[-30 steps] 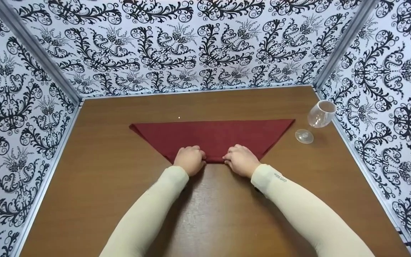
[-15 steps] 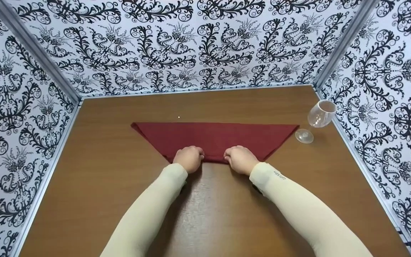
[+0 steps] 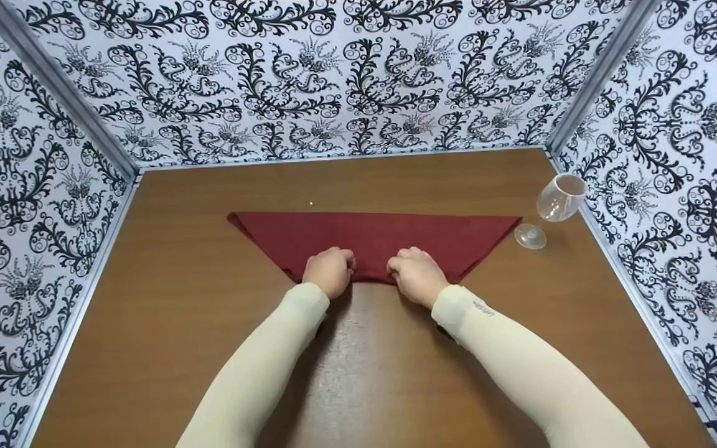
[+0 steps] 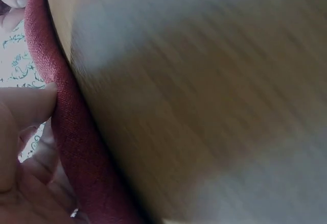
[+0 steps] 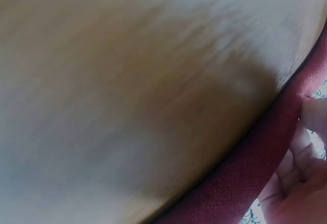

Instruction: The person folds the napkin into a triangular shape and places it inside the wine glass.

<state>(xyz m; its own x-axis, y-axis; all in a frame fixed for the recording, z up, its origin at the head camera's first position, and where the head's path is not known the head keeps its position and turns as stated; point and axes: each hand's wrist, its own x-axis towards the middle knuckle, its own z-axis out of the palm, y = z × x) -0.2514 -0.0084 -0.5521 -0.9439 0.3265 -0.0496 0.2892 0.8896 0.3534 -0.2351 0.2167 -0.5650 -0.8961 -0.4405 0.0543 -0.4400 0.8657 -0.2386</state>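
A dark red cloth napkin (image 3: 371,235) lies folded on the wooden table, its long edge at the back and its shorter edge toward me. My left hand (image 3: 328,272) pinches that near edge left of its middle; my right hand (image 3: 419,276) pinches it to the right, with a short stretch of cloth between them. The left wrist view has the thumb pressed on a thick, rounded cloth edge (image 4: 76,122) with fingers curled behind. In the right wrist view, the thumb and fingers likewise hold the edge (image 5: 250,163). Parts of both hands are cut off there.
A clear stemmed wine glass (image 3: 559,200) stands at the right, close to the napkin's right corner. White walls with black scrollwork (image 3: 358,81) enclose the brown table (image 3: 209,348) at the back and sides.
The napkin's right corner has come slightly toward me and right, nearer the glass, mostly in the first half second. Both hands keep to the near edge and have since shifted slightly forward.
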